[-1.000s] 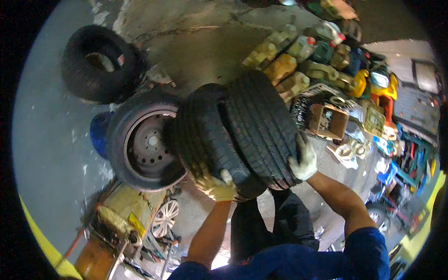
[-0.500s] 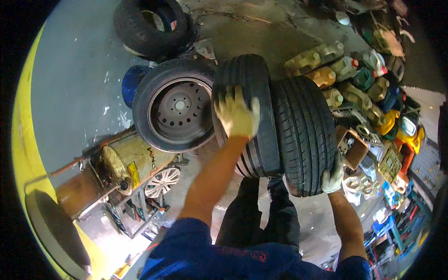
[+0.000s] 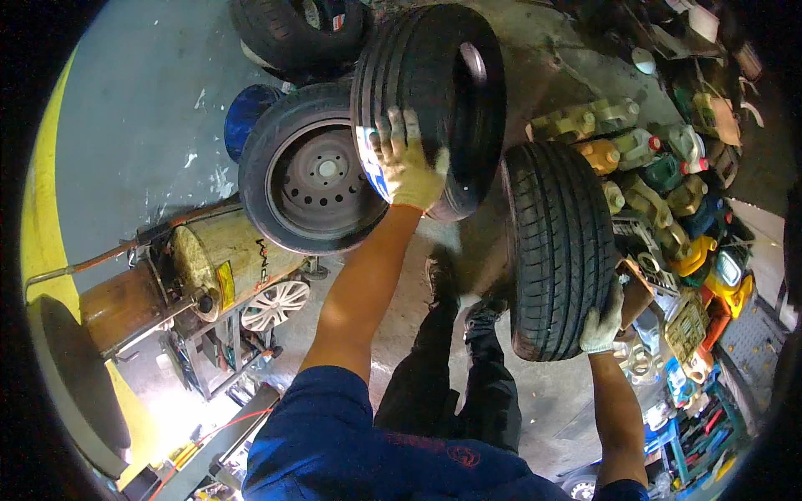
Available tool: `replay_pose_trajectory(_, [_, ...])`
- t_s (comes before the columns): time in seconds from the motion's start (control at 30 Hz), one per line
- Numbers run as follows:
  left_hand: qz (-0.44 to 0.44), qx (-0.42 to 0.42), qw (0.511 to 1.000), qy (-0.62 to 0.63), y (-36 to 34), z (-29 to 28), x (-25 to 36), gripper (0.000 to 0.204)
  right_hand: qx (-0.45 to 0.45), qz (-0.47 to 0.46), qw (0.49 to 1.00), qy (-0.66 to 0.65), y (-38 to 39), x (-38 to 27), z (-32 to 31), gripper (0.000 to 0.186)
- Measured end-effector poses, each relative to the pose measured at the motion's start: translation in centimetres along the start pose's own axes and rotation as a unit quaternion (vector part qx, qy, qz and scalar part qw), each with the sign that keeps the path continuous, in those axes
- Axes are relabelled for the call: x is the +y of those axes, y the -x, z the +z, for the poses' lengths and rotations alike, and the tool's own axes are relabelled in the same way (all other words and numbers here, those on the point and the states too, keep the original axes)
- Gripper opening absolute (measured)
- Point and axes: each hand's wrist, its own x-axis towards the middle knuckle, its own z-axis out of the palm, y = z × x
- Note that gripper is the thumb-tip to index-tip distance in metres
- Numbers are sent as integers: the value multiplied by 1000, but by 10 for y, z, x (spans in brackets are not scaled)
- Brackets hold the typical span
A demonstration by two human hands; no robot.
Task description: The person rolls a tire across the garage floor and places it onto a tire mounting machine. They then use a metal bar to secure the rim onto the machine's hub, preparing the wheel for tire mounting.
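Both my hands wear pale work gloves. My left hand (image 3: 409, 171) presses flat on the tread of a black tire (image 3: 393, 67), fingers spread. That tire leans to the right, its hollow inside showing, with a blue and white label partly under my hand. On the right, my right hand (image 3: 603, 324) grips the lower right edge of a second tire (image 3: 555, 242), which stands upright with its grooved tread facing up at me. A gap separates the two tires. Behind the leaning tire, a tire on a steel wheel (image 3: 326, 171) is partly covered.
Another tire (image 3: 292, 42) lies at the far left, near a blue round object (image 3: 249, 117). A dirty yellow tank (image 3: 225, 259) and a wheel cover (image 3: 276, 306) stand left. Several plastic jugs (image 3: 639, 146) and assorted clutter crowd the right side.
The left tire has moved forward and tipped to the right, away from the other tire, with my left hand still against it. My right hand stays on the right tire, which has shifted slightly.
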Motion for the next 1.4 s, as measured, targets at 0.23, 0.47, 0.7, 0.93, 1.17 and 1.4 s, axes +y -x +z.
replay_pose_trajectory(0.23, [-25, -16, 999, -29, -114, -5, 3, 88, 6, 24, 1000, 15, -33, -20, 21, 64])
replay_pose_trajectory(0.47, [20, -30, 999, 3, -215, 10, -1, 82, -9, 15, 999, 37, -65, -109, 73, 67])
replay_pose_trajectory(0.7, [77, -155, 800, 575, -435, 25, -141, 48, -20, 84, 994, 72, -106, -158, 114, 72])
replay_pose_trajectory(0.93, [-81, -218, 971, -50, -221, -9, -371, 70, 13, 90, 992, 84, -120, -188, 163, 67])
replay_pose_trajectory(1.17, [-142, -228, 952, -146, -160, -57, -366, 92, 8, 93, 993, 75, -119, -176, 160, 71])
replay_pose_trajectory(1.4, [-115, -141, 977, -113, -66, -88, -324, 94, -25, 69, 994, 78, -93, -113, 109, 70])
